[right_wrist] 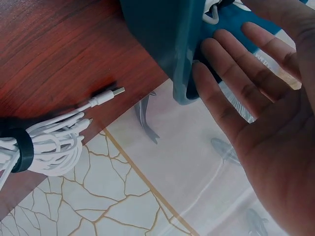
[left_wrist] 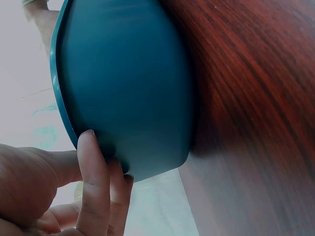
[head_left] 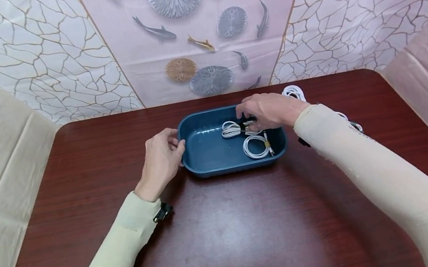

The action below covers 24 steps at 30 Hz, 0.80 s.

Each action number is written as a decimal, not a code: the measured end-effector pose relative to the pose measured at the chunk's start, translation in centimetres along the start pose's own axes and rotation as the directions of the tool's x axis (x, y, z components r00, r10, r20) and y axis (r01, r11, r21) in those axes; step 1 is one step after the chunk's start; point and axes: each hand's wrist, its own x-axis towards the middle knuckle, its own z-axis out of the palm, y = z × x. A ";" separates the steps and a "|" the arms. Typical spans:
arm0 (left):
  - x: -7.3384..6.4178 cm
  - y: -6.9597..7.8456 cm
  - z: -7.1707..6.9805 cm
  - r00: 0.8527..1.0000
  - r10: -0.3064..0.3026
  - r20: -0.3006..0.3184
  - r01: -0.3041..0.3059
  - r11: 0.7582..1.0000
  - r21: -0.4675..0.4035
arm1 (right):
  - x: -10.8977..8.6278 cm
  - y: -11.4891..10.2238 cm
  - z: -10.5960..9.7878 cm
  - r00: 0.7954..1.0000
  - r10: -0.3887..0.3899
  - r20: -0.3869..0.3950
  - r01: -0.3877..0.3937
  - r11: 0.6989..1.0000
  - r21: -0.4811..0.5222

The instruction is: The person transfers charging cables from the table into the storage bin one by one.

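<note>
A blue plastic bin [head_left: 220, 170] sits toward the back of the table. My left hand [head_left: 162, 157] grips its left end at the rim, and the left wrist view shows the fingers [left_wrist: 93, 172] bent at the bin's wall. Over the right end of the bin is my right hand [head_left: 268, 110], its fingers [right_wrist: 221, 64] fairly straight and spread, reaching inside past the rim. Below that hand lies a white bundled cable [head_left: 231, 129] with a dark tie, partly covered by it. In front of it rests a round white cable coil [head_left: 255, 147] with a yellowish tie.
Outside the bin, a white cable bundle [right_wrist: 54, 142] with a dark strap lies at the back right of the table [head_left: 231, 234]. Another cable [head_left: 354, 125] shows past my right forearm. Patterned cloth [head_left: 198, 37] hangs behind the table's back edge.
</note>
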 end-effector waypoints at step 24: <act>0.0 0.0 0.1 1.000 -0.003 -0.003 0.003 1.000 -0.002 | -1.5 0.4 -0.4 1.000 0.005 -0.012 -0.004 0.999 0.043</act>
